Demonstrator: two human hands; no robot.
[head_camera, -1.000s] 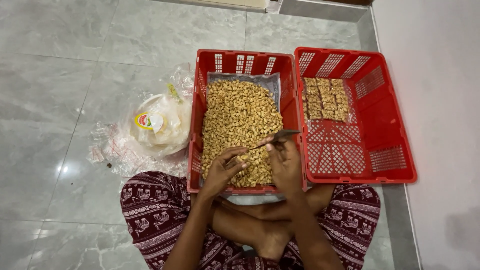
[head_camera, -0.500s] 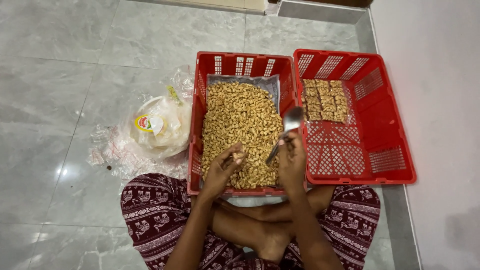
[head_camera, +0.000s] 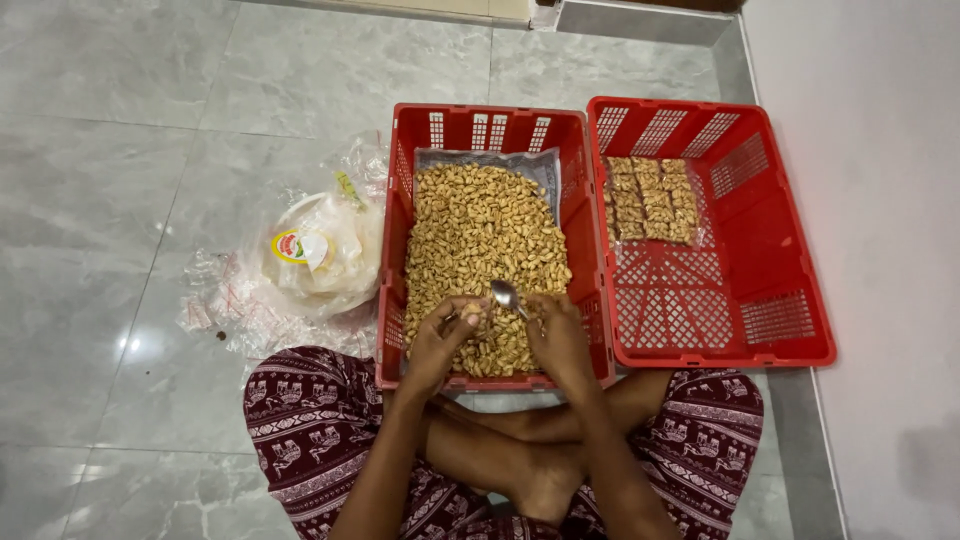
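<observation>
I sit cross-legged on the floor behind a red plastic crate (head_camera: 400, 230) heaped with small golden-brown snack pieces (head_camera: 480, 240) on a clear sheet. My left hand (head_camera: 440, 340) hovers over the near end of the heap, fingers curled around something small that I cannot make out. My right hand (head_camera: 558, 335) holds a metal spoon (head_camera: 505, 296), its bowl pointing left, close to my left fingers. A second red crate (head_camera: 770, 250) to the right holds several filled packets (head_camera: 652, 198) stacked in rows at its far end.
A stack of clear plastic bags (head_camera: 320, 245) lies on crumpled plastic wrap (head_camera: 225, 310) to the left of the crates, on the grey tiled floor (head_camera: 120, 150). A pale wall (head_camera: 870, 200) runs along the right side.
The spoon swung from lying flat across the heap to upright, then down toward my left hand. My right hand moved slightly left and nearer; my left hand stayed over the near end of the heap.
</observation>
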